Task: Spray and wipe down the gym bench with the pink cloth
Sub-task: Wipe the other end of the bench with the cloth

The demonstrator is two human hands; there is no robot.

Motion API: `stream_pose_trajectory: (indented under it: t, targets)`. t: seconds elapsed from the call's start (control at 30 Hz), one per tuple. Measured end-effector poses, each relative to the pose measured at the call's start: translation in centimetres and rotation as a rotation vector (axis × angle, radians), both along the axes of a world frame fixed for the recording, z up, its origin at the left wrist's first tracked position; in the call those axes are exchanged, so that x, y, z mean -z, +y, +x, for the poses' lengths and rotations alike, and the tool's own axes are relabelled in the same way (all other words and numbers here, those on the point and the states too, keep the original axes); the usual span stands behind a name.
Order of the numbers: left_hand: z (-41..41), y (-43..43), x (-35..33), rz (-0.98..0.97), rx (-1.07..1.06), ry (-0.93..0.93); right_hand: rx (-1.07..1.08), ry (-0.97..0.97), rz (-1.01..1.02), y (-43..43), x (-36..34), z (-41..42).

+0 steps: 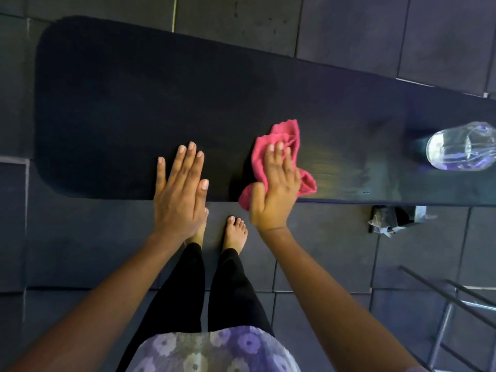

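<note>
My right hand [273, 189] presses the crumpled pink cloth [284, 146] flat-palmed on the long black padded gym bench [134, 103]; left hand [179, 189] open, bracing. Damp streaks beside the clear plastic spray bottle [461, 149]; left half looks dry, unwiped.

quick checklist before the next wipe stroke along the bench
1. Pink cloth under the right hand, pressed on the bench: ok.
2. Left hand flat and empty near the bench's front edge, clear of the cloth: ok.
3. Wet sheen on the pad right of the cloth: ok; the left end looks dry, cannot tell if sprayed.
4. Clear bottle stands on the bench to the right, in the path of a rightward stroke: not ok.
5. Bare feet near the bench base: ok.
</note>
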State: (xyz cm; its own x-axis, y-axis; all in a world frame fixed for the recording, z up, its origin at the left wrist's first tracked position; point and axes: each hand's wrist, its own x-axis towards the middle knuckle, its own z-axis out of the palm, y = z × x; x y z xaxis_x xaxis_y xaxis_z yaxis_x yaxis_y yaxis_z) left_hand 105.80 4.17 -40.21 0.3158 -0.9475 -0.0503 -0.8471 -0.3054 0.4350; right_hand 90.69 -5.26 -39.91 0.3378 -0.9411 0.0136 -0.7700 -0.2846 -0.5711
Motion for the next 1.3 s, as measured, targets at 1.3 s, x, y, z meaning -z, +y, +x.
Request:
stream_pose_trajectory:
  t: [1.3]
  targets:
    - [-5.9,1.9,-1.3,0.105,0.116,0.110,0.263,-0.084,0.209,1.1,-1.0,-7.9]
